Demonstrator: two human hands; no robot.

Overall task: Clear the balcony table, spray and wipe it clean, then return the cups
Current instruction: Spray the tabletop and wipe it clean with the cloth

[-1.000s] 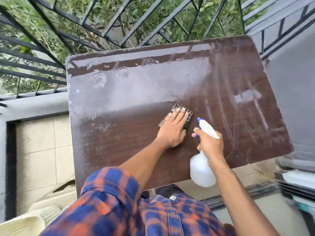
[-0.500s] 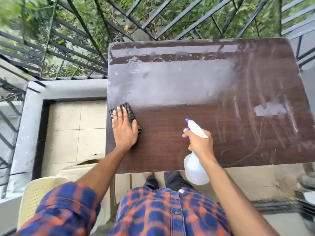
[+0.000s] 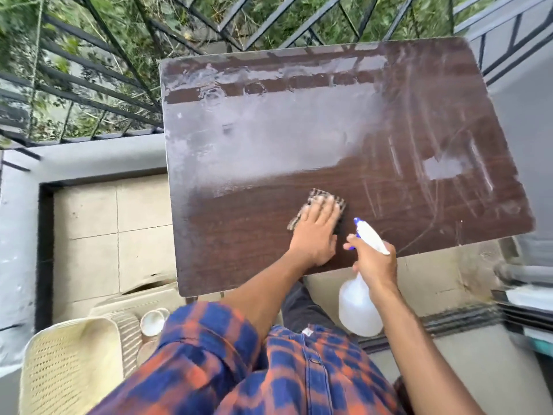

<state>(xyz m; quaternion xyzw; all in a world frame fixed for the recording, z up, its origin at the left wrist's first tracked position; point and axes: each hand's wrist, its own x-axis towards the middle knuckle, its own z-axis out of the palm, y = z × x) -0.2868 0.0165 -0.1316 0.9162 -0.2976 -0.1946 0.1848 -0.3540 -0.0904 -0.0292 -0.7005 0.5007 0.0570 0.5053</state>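
Head view: the left hand (image 3: pixel 314 238) lies flat on a checked cloth (image 3: pixel 318 194), fingers straight and close together, pressing it to the bench (image 3: pixel 239 250). The cloth sits a little in from the near edge, about midway along it, and only its far end and left corner show past the fingers. The right hand (image 3: pixel 375 263) grips the neck of a bottle (image 3: pixel 357 307), fingers curled round it and the forefinger out by the blue trigger. The white spray head reaches in over the near edge just right of the cloth, while the clear body hangs off the bench below the hand.

The near part of the bench top is dark brown. Across the middle and far side lies a grey film, with ring marks by the far-left corner. Pale streaks and a small grey patch mark the right side.

The cups (image 3: pixel 152 322) are off the bench, on the seat of a cream chair (image 3: pixel 68 363) beyond the near-left corner. A dark railing (image 3: pixel 89 73) with greenery behind it runs past the far edge, and pale floor tiles (image 3: pixel 113 229) show to the left.
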